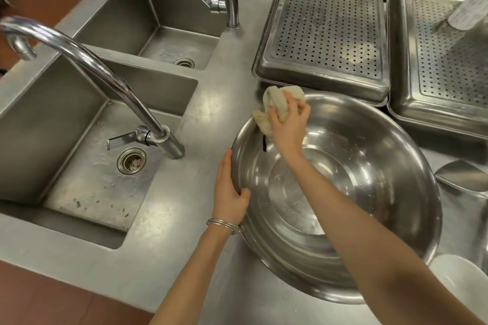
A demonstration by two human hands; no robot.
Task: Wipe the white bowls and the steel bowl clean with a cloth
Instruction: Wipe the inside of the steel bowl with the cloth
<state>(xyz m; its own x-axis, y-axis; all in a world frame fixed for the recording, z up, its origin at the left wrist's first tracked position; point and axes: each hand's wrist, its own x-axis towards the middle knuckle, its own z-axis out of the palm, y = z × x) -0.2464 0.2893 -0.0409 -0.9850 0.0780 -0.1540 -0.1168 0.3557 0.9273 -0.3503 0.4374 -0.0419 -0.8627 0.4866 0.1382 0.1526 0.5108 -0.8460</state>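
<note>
Wiping the steel bowl (369, 166) at its far-left rim.
My right grip (287, 121) was clamped on the bunched cloth (274, 103), pressed to the wall there; my left grip (229, 192) clasped the near-left rim, steadying the bowl on the bench (184, 219). The rest of the inside lay rightward and toward me from the cloth; a white bowl (464, 280) waited at my near right.
</note>
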